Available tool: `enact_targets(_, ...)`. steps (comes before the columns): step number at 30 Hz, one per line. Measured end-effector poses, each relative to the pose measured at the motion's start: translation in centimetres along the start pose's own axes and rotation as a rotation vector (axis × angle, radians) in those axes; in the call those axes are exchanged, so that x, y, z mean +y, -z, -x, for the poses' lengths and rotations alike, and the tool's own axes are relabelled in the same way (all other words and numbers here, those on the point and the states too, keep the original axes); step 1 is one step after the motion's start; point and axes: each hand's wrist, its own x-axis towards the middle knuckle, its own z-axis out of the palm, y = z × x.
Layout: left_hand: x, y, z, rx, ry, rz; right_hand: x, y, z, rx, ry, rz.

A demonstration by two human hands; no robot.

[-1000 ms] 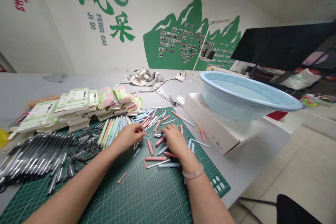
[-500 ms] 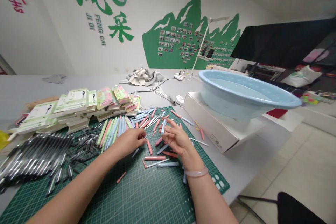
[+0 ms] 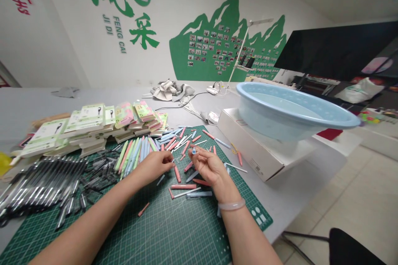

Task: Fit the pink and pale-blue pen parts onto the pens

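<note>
Green cutting mat [image 3: 161, 236], printed with a fine grid, covers much of a grey table [image 3: 273, 203], and two bare forearms reach in over it from the bottom edge. Near the centre, the right hand [image 3: 211, 169], with a pale bracelet [image 3: 231, 205] at its wrist, is raised palm partly up, its thumb and fingers closed on a light blue pen part [image 3: 194, 151] whose round end points toward the viewer. Just across from it, the left hand [image 3: 158, 162] is curled with its fingertips close together; whether anything is pinched between them cannot be told. Around and beneath the hands lie scattered pen pieces: a pink barrel [image 3: 183, 187] lying crosswise, a blue barrel [image 3: 199, 194] just below it, a thin white stick [image 3: 187, 193] between those two, and a small pink piece [image 3: 143, 209] off by itself nearer the viewer. Left of the left hand, pastel pens [image 3: 133, 155] lie side by side, then a heap of black pieces [image 3: 101, 169] and a broad row of clear and black pens [image 3: 40, 186]. Behind these are stacked small boxes [image 3: 88, 118]. At right, a light blue basin [image 3: 264, 122] rests on a white carton [image 3: 245, 145].
</note>
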Motion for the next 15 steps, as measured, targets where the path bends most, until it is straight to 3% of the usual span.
enact_targets(7, 0.1, -0.1, 0.0, 0.012, 0.010, 0.039, -0.1, -0.4, 0.4, -0.057, -0.008, 0.038)
enact_targets(12, -0.1, 0.5, 0.0, 0.050, 0.042, 0.143, 0.0, 0.0, 0.0, 0.088, 0.212, 0.202)
enact_targets(15, 0.0, 1.1, 0.1, -0.034, 0.118, 0.386, 0.0, 0.5, -0.3, 0.156, 0.313, 0.248)
